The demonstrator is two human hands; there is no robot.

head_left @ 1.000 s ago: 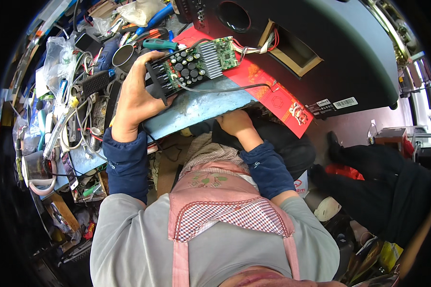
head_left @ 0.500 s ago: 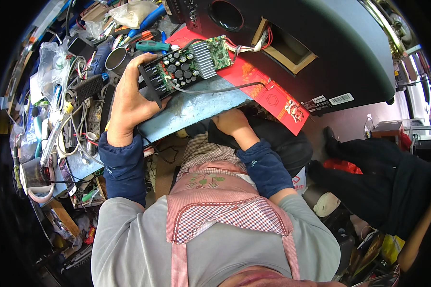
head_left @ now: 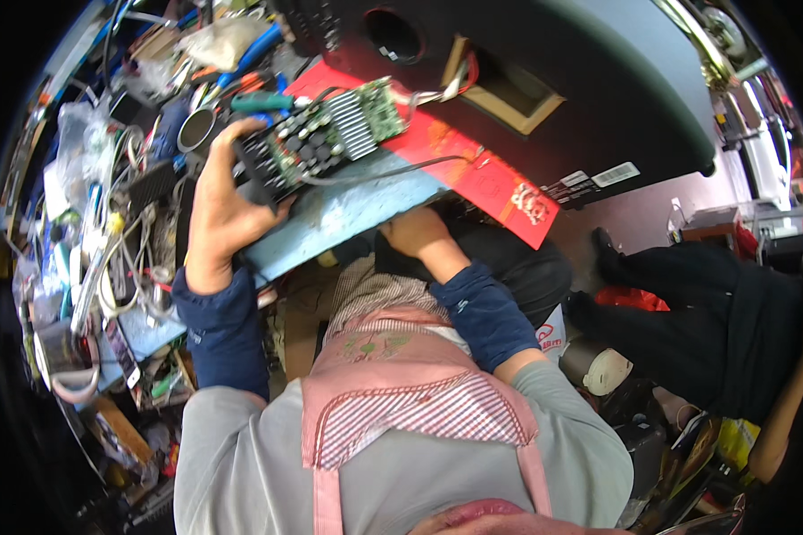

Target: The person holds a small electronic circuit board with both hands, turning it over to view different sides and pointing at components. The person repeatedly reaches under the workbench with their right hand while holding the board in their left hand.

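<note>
Left grip [head_left: 219, 211] holds the board [head_left: 323, 141]; I can't tell if right grip [head_left: 417, 234], near bare tabletop [head_left: 357, 201] edge, is full. Speaker [head_left: 598, 98] blocks right; cables [head_left: 111, 308] crowd left.

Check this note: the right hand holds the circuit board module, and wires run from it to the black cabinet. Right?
Not quite: the head view shows the left hand holding the circuit board module; wires do run from it to the black cabinet.

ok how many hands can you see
2: the left hand grips the board by one end; the right hand is by the near edge of the blue bench. Another person's arm shows at far right, its hand not visible.
</note>
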